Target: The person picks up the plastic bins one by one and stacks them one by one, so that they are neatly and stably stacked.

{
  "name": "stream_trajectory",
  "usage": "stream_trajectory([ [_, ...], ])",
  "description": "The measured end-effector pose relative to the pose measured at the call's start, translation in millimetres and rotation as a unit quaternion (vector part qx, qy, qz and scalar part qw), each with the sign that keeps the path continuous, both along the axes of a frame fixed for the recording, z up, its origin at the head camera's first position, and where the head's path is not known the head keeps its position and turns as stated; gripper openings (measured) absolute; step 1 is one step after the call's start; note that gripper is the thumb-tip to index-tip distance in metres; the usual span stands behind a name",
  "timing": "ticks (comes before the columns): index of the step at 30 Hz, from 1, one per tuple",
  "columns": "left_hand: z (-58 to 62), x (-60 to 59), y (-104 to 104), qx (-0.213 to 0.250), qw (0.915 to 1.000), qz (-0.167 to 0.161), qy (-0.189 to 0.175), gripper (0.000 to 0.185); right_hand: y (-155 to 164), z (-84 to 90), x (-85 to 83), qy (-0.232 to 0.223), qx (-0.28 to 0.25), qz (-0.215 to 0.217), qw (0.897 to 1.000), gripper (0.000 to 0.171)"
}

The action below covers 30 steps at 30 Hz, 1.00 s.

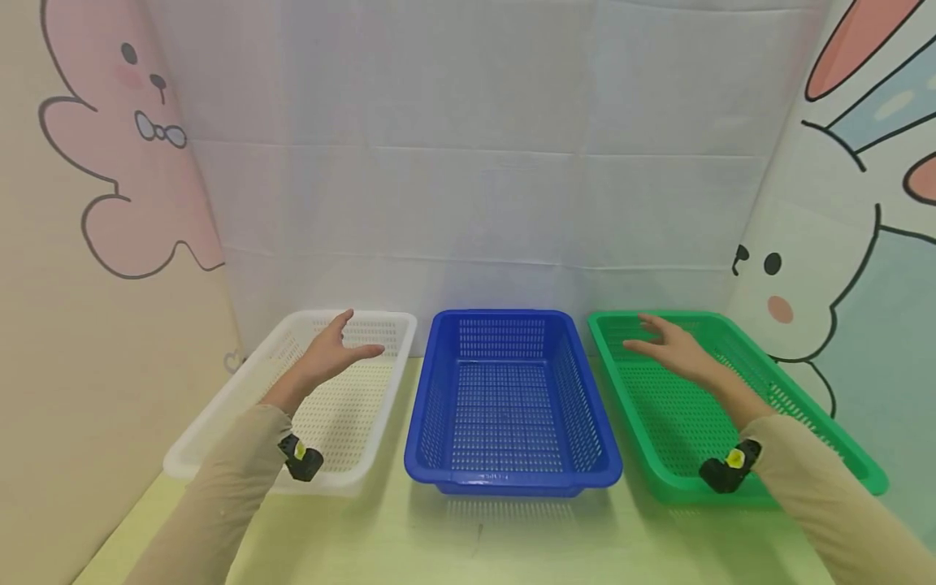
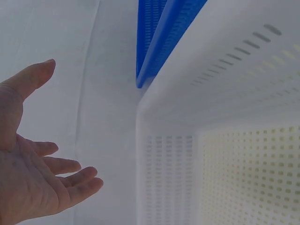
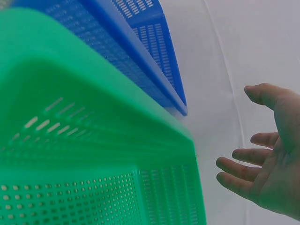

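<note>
My left hand (image 1: 327, 356) is held over the white plastic basket (image 1: 378, 414), thumb spread away from the fingers, with nothing in it. In the left wrist view the same hand (image 2: 33, 173) shows loosely bent fingers beside the basket's far end wall (image 2: 168, 168). Over the green basket (image 1: 658, 455) hovers my right hand (image 1: 671, 349), also bare, its thumb apart from the fingers. The right wrist view has that hand (image 3: 276, 154) relaxed past the green basket's end wall (image 3: 173, 192). Between the two hands stands a blue basket (image 1: 504, 479); its perforated bottom shows with nothing on it.
The three baskets stand side by side on a pale yellow-green table (image 1: 468, 544). A white cloth (image 1: 468, 203) hangs right behind them. Side panels carry a pink cartoon animal (image 1: 139, 162) on the left and a white rabbit (image 1: 819, 244) on the right.
</note>
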State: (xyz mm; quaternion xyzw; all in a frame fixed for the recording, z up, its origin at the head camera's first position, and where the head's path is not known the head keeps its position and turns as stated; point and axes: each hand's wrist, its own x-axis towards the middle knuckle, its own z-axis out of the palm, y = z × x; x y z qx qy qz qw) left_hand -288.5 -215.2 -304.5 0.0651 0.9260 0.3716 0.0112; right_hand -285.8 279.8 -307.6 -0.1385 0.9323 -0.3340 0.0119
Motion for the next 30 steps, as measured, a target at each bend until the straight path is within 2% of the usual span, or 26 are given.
stream_trajectory([
  [6,-3.2,3.5,12.0,0.057,0.9979,-0.013,-0.028,0.092,-9.8,-6.8,1.0,-0.018,-0.041,-0.001,0.999,0.077],
  [13,-13.2,6.5,24.5,0.100,0.9936,-0.012,-0.053,0.092,-23.1,-18.3,2.6,-0.048,-0.097,0.009,0.994,0.076],
  [17,-18.3,9.2,32.4,0.119,0.9912,-0.007,-0.056,0.091,-29.6,-23.2,3.8,-0.056,-0.125,0.013,0.990,0.075],
  [25,-27.9,14.6,44.8,0.142,0.9882,0.007,-0.057,0.082,-38.0,-32.3,6.3,-0.065,-0.141,0.016,0.988,0.073],
  [30,-33.2,19.2,52.1,0.173,0.9831,0.029,-0.051,0.078,-41.1,-36.2,7.6,-0.065,-0.144,0.013,0.987,0.073],
])
